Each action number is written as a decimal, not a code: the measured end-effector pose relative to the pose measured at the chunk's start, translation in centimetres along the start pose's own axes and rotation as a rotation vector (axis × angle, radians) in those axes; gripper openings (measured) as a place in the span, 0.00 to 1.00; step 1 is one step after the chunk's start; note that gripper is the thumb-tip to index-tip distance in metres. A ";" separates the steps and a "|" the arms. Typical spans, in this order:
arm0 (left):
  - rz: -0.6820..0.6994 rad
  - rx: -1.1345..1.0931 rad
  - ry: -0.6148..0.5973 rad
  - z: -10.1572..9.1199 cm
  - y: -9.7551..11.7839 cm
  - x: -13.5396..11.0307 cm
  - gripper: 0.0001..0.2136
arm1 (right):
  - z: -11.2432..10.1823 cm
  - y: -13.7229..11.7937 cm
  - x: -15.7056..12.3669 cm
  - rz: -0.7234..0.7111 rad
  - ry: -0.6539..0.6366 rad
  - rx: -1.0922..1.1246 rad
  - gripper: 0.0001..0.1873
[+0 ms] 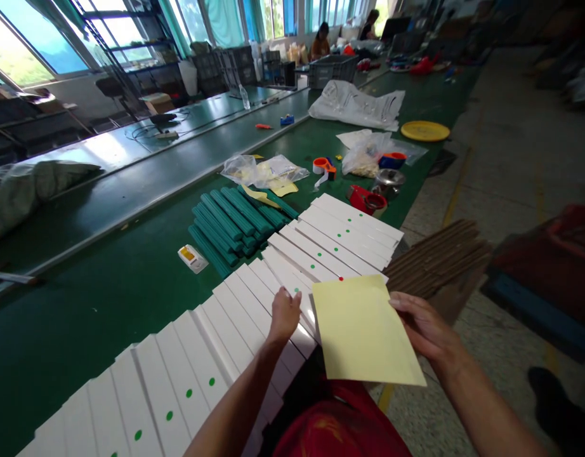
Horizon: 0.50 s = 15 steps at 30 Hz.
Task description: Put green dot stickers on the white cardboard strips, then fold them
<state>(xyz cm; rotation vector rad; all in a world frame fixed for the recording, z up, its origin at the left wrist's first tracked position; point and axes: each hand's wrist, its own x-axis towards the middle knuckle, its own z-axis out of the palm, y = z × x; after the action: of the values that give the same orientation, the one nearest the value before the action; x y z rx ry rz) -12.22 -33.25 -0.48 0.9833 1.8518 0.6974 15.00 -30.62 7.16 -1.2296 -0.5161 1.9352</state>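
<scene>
In my right hand (423,324) is a yellow sheet of paper (363,336), gripped by its right edge between thumb and fingers. My left hand (285,314) is closed, thumb and fingers together, over a row of long white boxes (240,298). A green dot (296,290) shows right by its fingertips; whether anything is pinched there, I cannot make out. The boxes overlap in a slanting row along the table edge, and several carry green dots. One red dot (341,278) appears just above the sheet's top edge.
Behind the boxes lie stacked green ribbed rods (235,222) and a small white-and-yellow pack (192,259). Tape dispensers (366,200), plastic bags (266,170) and a yellow disc (424,131) sit farther along. Flattened cardboard (435,260) is at right. Two people work far back.
</scene>
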 end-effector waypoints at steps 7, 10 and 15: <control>-0.017 -0.146 -0.033 2.0 2.4 2.5 0.23 | 2.5 -1.8 -2.3 -0.317 0.080 -0.294 0.11; -0.086 -0.316 -0.080 -0.6 2.3 1.0 0.33 | 4.8 -2.2 -4.7 -0.745 0.139 -0.701 0.07; -0.082 -0.930 -0.574 -5.8 4.1 -4.3 0.43 | 9.8 1.8 -5.0 -1.274 -0.259 -1.259 0.08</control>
<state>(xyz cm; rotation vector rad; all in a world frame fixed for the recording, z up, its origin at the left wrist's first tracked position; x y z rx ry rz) -14.82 -35.10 7.12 0.4079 0.8815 0.9652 6.77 -35.01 13.20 -0.7984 -2.1827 0.5108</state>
